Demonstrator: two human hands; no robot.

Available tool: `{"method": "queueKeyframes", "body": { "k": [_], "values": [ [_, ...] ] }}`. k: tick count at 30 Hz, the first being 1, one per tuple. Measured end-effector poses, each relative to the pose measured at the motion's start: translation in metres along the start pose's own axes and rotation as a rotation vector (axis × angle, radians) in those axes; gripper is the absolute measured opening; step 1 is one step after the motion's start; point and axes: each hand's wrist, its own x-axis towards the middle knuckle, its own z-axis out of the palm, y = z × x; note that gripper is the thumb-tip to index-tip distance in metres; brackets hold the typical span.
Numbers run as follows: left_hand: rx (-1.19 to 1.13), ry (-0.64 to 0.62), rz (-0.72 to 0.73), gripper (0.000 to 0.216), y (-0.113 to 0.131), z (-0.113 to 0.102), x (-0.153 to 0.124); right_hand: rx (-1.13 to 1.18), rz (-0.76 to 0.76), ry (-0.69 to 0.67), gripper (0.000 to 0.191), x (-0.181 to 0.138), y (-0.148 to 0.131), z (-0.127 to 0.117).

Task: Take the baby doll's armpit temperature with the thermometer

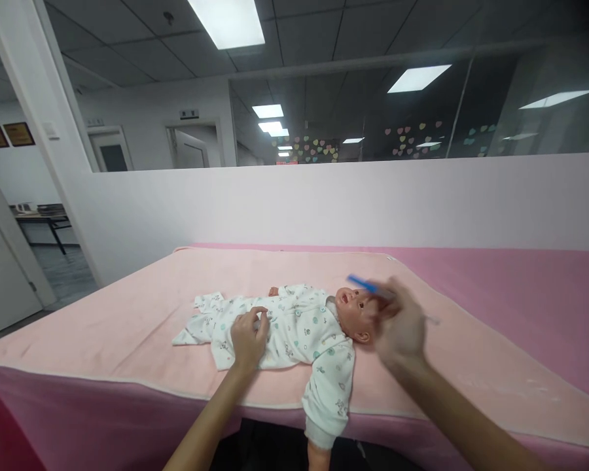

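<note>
A baby doll (354,314) in a white patterned outfit (289,324) lies on its back, its head to the right. One sleeved arm hangs over the near edge of the table. On the doll's lower body rests my left hand (249,337), fingers curled; something pale may be between them, too small to name. Beside and partly in front of the doll's head is my right hand (402,324), blurred by motion. Its fingers are closed on a slim blue stick-like thing (366,284), which points up and left over the doll's face. Its exact kind is not clear.
A peach blanket (142,307) lies under the doll over a pink cover (530,294). Behind the table stands a white half wall (324,203) with glass above. At the left are a doorway and a door (4,261). Something dark sits below the table's near edge.
</note>
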Motion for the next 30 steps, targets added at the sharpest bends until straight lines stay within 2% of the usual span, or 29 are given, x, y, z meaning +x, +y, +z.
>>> {"method": "queueKeyframes", "body": {
  "k": [1, 3, 4, 5, 7, 8, 9, 10, 12, 13, 14, 17, 18, 19, 22, 23, 24, 26, 27, 30],
  "values": [
    [-0.001, 0.003, 0.001, 0.02, 0.0, 0.0, 0.0, -0.034, 0.094, -0.066, 0.027, 0.0, 0.002, 0.002],
    [-0.004, 0.008, -0.005, 0.02, 0.001, 0.0, -0.001, -0.178, 0.313, -0.292, 0.026, -0.001, 0.004, 0.005],
    [-0.007, 0.007, -0.008, 0.02, 0.001, 0.0, -0.001, -0.21, 0.339, -0.361, 0.026, -0.001, 0.003, 0.006],
    [-0.009, 0.005, -0.009, 0.02, 0.001, 0.0, -0.001, -0.177, 0.273, -0.349, 0.027, -0.001, 0.001, 0.007],
    [-0.013, 0.002, -0.008, 0.02, 0.002, 0.0, -0.001, 0.036, -0.003, -0.14, 0.027, 0.002, -0.001, 0.008],
    [-0.015, 0.003, -0.005, 0.021, 0.003, 0.0, -0.001, 0.135, -0.081, -0.048, 0.025, 0.004, -0.001, 0.008],
    [-0.019, 0.006, -0.001, 0.021, 0.003, 0.0, -0.001, 0.167, -0.049, -0.03, 0.022, 0.007, -0.001, 0.009],
    [-0.023, 0.01, 0.002, 0.02, 0.003, 0.0, -0.001, 0.155, 0.061, -0.068, 0.018, 0.01, -0.001, 0.01],
    [-0.03, 0.014, 0.008, 0.02, 0.004, 0.0, -0.001, 0.075, 0.369, -0.229, 0.012, 0.021, -0.006, 0.011],
    [-0.03, 0.016, 0.009, 0.02, 0.004, 0.0, 0.0, 0.063, 0.434, -0.27, 0.01, 0.028, -0.012, 0.011],
    [-0.028, 0.018, 0.009, 0.019, 0.004, 0.0, 0.0, 0.1, 0.397, -0.244, 0.01, 0.034, -0.018, 0.01],
    [-0.019, 0.019, 0.005, 0.02, 0.003, 0.0, 0.0, 0.269, -0.127, 0.065, 0.016, 0.042, -0.032, 0.006],
    [-0.019, 0.016, 0.002, 0.02, 0.002, 0.0, -0.001, 0.255, -0.189, 0.104, 0.019, 0.038, -0.032, 0.004],
    [-0.019, 0.013, -0.002, 0.02, 0.002, 0.0, -0.001, 0.191, -0.131, 0.067, 0.022, 0.032, -0.03, 0.0],
    [-0.02, 0.021, -0.015, 0.018, 0.001, 0.001, 0.0, -0.115, 0.307, -0.205, 0.028, 0.004, -0.019, -0.02],
    [-0.017, 0.036, -0.021, 0.017, 0.001, 0.001, 0.0, -0.165, 0.331, -0.198, 0.029, -0.006, -0.016, -0.031],
    [-0.012, 0.056, -0.025, 0.017, 0.002, 0.001, 0.0, -0.184, 0.284, -0.128, 0.03, -0.014, -0.013, -0.043],
    [0.005, 0.107, -0.029, 0.016, 0.004, -0.001, 0.001, -0.179, 0.096, 0.112, 0.029, -0.024, -0.006, -0.07],
    [0.015, 0.136, -0.033, 0.017, 0.005, -0.002, 0.002, -0.195, 0.055, 0.208, 0.029, -0.028, -0.002, -0.083],
    [0.034, 0.227, -0.08, 0.016, 0.008, -0.008, 0.003, -0.345, 0.09, 0.366, 0.033, -0.033, 0.019, -0.116]
  ]
}}
